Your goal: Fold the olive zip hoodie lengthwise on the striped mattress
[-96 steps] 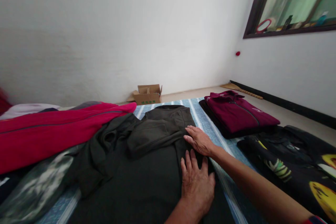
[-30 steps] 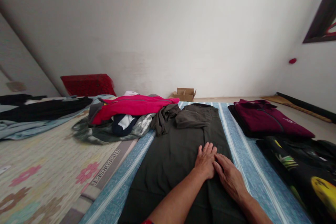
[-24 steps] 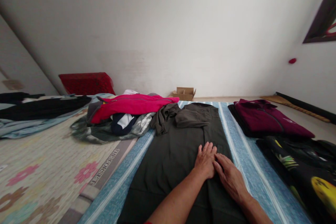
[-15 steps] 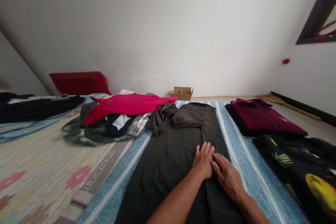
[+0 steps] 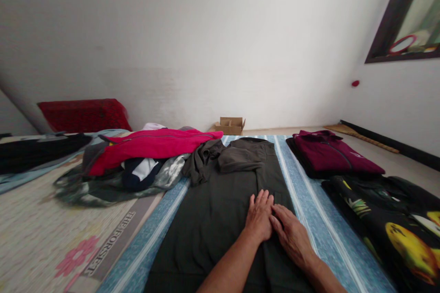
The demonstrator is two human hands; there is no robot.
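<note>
A dark olive garment lies spread flat on a blue striped mat. Its upper part is folded over near the far end, with one sleeve bunched at the left. My left hand rests palm down on the garment's right half, fingers together. My right hand lies flat beside it and touches it at the fingertips. Neither hand grips the cloth.
A pile of clothes topped by a bright pink jacket lies left of the garment. A folded maroon jacket and a black patterned garment lie at the right. A small cardboard box stands by the far wall, and a red cushion at the far left.
My hands slid down the garment toward me from its folded upper right edge and now lie side by side. Over the last second they stay put while the view shifts slightly.
</note>
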